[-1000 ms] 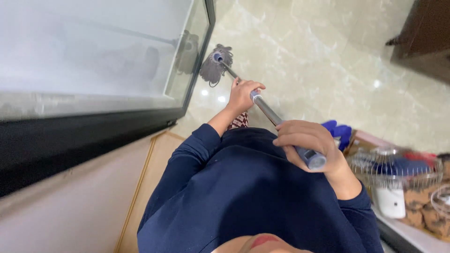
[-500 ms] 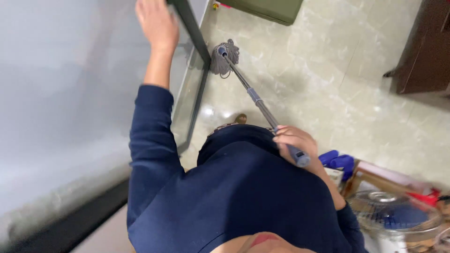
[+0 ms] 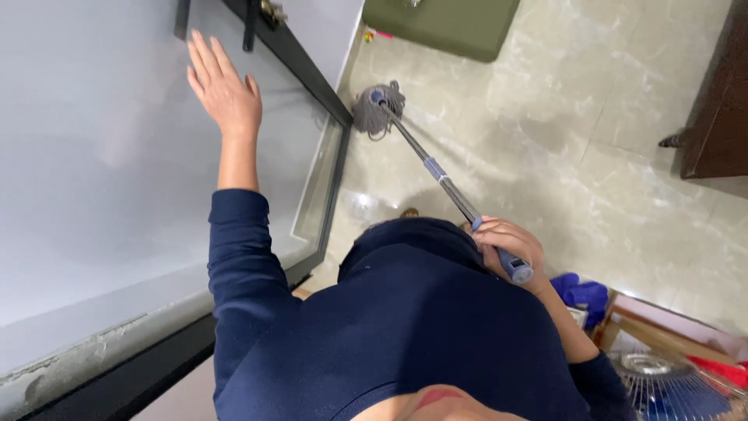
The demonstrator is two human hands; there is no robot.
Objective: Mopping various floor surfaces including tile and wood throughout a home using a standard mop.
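Observation:
My right hand (image 3: 510, 248) grips the top of a mop handle (image 3: 448, 185), a grey metal pole with a blue end cap. The grey string mop head (image 3: 375, 109) rests on the pale marble floor (image 3: 545, 132) beside the dark door frame (image 3: 300, 58). My left hand (image 3: 224, 90) is raised with fingers spread, flat against the frosted glass door panel (image 3: 117, 156), holding nothing. My dark blue sleeves and torso fill the lower middle of the view.
A green mat (image 3: 440, 23) lies on the floor beyond the mop. A dark wooden cabinet (image 3: 713, 117) stands at the right. A blue cloth (image 3: 580, 292), a wire fan guard (image 3: 670, 386) and a box edge sit at the lower right.
My left hand let go of the mop handle and rose to the glass panel, spreading flat on it. The view shifted, and my right hand keeps the handle's top.

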